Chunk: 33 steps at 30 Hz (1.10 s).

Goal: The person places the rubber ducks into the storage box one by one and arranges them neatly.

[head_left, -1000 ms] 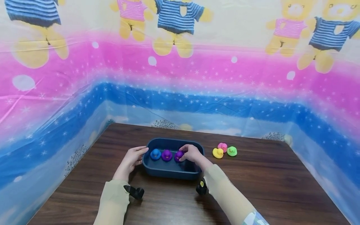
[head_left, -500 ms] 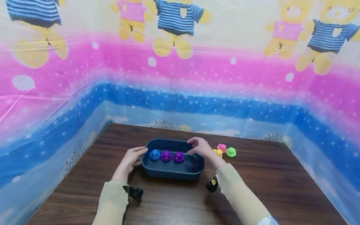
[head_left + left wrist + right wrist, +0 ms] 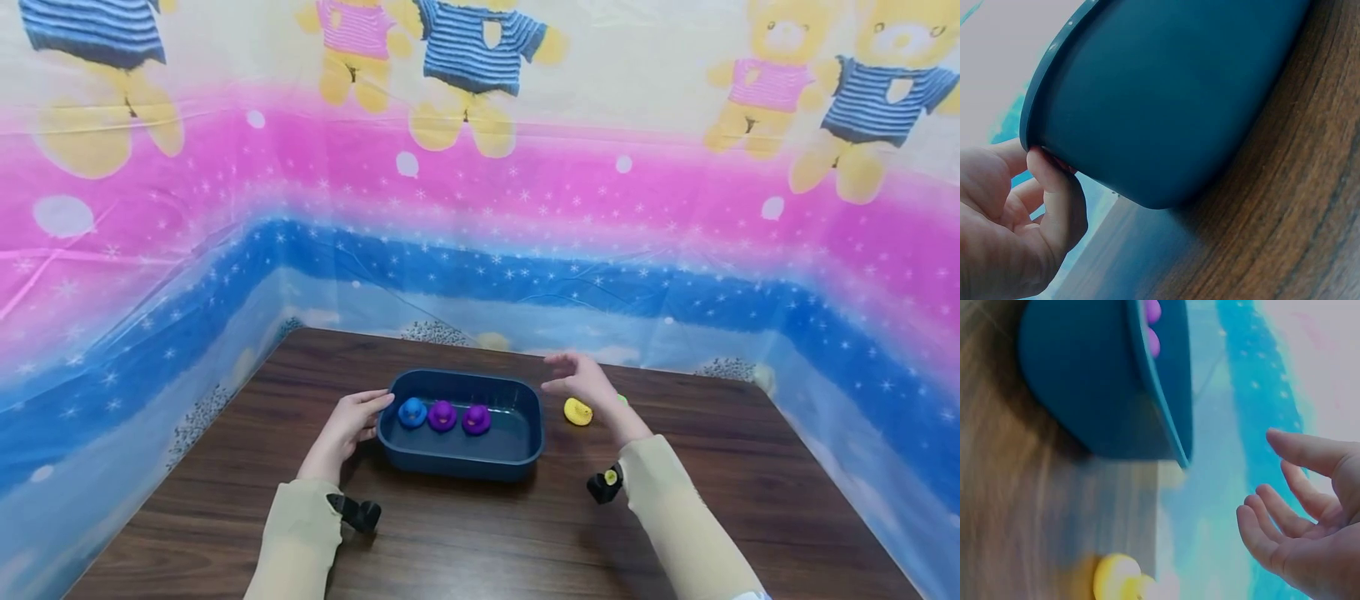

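Observation:
A dark blue tub [image 3: 457, 454] stands on the brown table [image 3: 480, 542]. Inside it, a blue duck [image 3: 412, 412] and two purple ducks [image 3: 442, 414] [image 3: 476, 418] sit in a row. My left hand [image 3: 377, 405] holds the tub's left rim; in the left wrist view its fingers [image 3: 1047, 206] press under the rim of the tub [image 3: 1166, 94]. My right hand [image 3: 561, 373] hovers open and empty to the right of the tub, above a yellow duck [image 3: 577, 411]. It covers most of a green duck [image 3: 622, 400]. The right wrist view shows the open hand [image 3: 1285, 500], the tub [image 3: 1097, 381] and the yellow duck [image 3: 1116, 578].
A plastic sheet [image 3: 480, 208] printed with bears, pink and blue bands walls in the table on three sides. Bare wood lies in front of the tub and to the far right. Black wrist cameras [image 3: 360, 512] [image 3: 603, 486] sit on both sleeves.
My right hand let go of the right purple duck inside the tub, rose and moved right to above the ducks on the table. The left hand stayed on the rim.

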Each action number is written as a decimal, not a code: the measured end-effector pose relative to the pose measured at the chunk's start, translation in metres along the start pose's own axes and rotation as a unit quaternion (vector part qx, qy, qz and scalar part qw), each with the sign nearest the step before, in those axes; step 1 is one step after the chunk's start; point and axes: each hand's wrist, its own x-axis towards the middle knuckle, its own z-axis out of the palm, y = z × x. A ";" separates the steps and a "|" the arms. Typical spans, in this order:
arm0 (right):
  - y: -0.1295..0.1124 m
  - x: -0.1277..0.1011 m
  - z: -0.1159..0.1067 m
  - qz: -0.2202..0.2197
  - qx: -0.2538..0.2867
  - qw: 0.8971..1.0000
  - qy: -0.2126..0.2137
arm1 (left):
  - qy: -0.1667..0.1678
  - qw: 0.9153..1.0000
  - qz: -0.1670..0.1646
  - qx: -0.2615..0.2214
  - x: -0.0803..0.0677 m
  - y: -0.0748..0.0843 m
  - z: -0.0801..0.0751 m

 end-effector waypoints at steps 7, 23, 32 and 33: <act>0.006 -0.004 -0.038 0.018 0.026 0.999 0.032 | 0.000 1.000 0.001 -0.001 -0.001 0.001 0.000; 0.052 -0.004 -0.065 0.034 0.041 0.992 0.113 | 0.000 1.000 0.000 -0.001 -0.001 0.001 0.001; 0.088 -0.002 -0.065 0.052 0.064 0.982 0.173 | 0.002 1.000 -0.004 0.000 -0.002 0.002 0.001; 0.092 -0.001 -0.065 0.056 0.063 0.981 0.177 | 0.002 1.000 -0.004 -0.001 -0.002 0.002 0.001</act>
